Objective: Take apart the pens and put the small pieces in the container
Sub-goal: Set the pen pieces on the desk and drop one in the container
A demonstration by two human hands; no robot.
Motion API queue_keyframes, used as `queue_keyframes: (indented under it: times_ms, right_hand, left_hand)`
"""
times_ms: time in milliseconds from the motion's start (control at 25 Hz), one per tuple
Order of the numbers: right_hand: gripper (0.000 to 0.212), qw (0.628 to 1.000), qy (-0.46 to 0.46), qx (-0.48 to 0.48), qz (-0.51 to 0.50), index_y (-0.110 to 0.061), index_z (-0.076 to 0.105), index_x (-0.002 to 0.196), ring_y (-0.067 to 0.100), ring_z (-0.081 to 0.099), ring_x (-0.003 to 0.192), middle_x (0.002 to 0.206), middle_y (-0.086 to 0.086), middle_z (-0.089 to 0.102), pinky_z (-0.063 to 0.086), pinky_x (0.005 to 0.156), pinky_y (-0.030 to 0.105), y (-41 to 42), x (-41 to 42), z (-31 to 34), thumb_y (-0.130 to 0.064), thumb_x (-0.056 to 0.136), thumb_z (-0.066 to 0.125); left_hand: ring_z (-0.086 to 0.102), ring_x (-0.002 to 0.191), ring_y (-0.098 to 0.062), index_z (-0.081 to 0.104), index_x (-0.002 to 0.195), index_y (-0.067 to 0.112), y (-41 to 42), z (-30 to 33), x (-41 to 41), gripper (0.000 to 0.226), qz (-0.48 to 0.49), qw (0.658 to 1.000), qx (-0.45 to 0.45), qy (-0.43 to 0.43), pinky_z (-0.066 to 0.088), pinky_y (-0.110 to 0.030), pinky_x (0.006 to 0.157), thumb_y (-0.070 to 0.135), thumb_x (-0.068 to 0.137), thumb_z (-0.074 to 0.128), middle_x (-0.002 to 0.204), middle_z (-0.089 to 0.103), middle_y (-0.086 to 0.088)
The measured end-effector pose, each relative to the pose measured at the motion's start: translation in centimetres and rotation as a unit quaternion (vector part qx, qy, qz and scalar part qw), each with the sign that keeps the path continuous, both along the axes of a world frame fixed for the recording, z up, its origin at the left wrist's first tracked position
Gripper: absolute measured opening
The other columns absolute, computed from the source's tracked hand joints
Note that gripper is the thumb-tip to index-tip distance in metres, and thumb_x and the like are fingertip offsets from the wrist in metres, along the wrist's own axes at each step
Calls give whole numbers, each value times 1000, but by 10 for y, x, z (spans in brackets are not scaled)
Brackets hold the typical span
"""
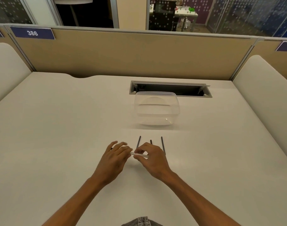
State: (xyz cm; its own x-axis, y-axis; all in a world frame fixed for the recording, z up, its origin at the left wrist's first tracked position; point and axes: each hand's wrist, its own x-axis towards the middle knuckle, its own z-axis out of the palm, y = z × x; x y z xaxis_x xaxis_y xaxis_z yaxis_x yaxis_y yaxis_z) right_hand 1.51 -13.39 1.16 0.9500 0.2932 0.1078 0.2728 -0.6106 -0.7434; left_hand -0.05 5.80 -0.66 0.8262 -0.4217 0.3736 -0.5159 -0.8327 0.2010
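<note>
Over the white desk, the left hand and right hand pinch opposite ends of a white pen with narrowed fingers, three dark pens lying just at twelve o'clock and the clear container farther toward twelve.
</note>
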Motion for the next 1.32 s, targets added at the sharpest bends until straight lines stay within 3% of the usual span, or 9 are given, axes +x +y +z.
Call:
queue_keyframes:
  times_ms: [120,240,360,520,640,800,920,1080,1320]
  right_hand:
    - [22,999,45,29,-4,-26,72,92,2,64,82,88,-13,72,50,73,19,2,7,-4,-44,80,72]
    - [28,984,113,90,-103,-23,75,86,1,65,76,81,-11,74,46,67,18,5,29,-3,-49,82,67]
    - [23,981,98,-60,-156,-20,75,81,13,66,75,81,-7,74,47,69,28,10,54,-5,-39,85,63]
    - [23,955,97,-238,-147,-13,65,77,25,66,78,81,2,72,39,74,33,27,72,-13,-35,80,63]
    - [17,949,106,-254,-154,-16,53,75,27,65,82,87,4,70,30,70,33,34,77,-19,-27,77,65]
    - [19,958,114,-219,-143,-11,68,84,27,67,82,86,5,72,40,73,32,30,79,-13,-28,77,66]
    - [23,975,52,-170,-133,-13,72,77,26,67,76,74,4,73,50,70,33,15,88,15,-35,78,67]
    - [23,959,-129,-218,-125,-11,73,90,29,65,74,78,9,74,49,76,38,-6,128,57,-31,86,63]
    - [27,932,-150,-329,-19,-14,70,105,25,64,86,95,6,74,39,87,37,-20,189,80,-35,91,61]
  left_hand:
    - [65,89,-23,69,102,11,4,-1,0,49,-9,999,-25,43,44,-33,95,35,101,26,98,71,-3]
    - [61,81,-24,68,99,10,13,0,-3,41,2,997,-30,66,49,-35,81,32,99,33,92,69,-2]
    - [60,76,-24,68,99,11,20,0,-6,35,17,998,-27,54,52,-36,74,28,97,38,88,68,-1]
    - [60,75,-23,68,99,14,25,-5,-9,31,17,999,-24,35,46,-30,79,27,96,41,89,69,1]
    - [60,75,-23,67,99,14,29,-6,-10,29,17,999,-29,32,42,-27,82,27,96,42,89,69,1]
    - [60,74,-25,67,100,14,32,-2,-9,28,24,998,-41,29,41,-26,83,27,96,42,88,68,1]
    - [59,74,-24,68,102,13,29,4,-6,29,40,996,-76,29,42,-27,80,28,96,44,89,69,1]
    - [59,78,-22,67,105,13,21,9,0,28,38,994,-97,27,42,-27,81,27,95,45,92,69,2]
    - [59,80,-21,67,106,13,10,16,8,28,34,994,-103,32,42,-28,83,27,96,45,94,69,3]
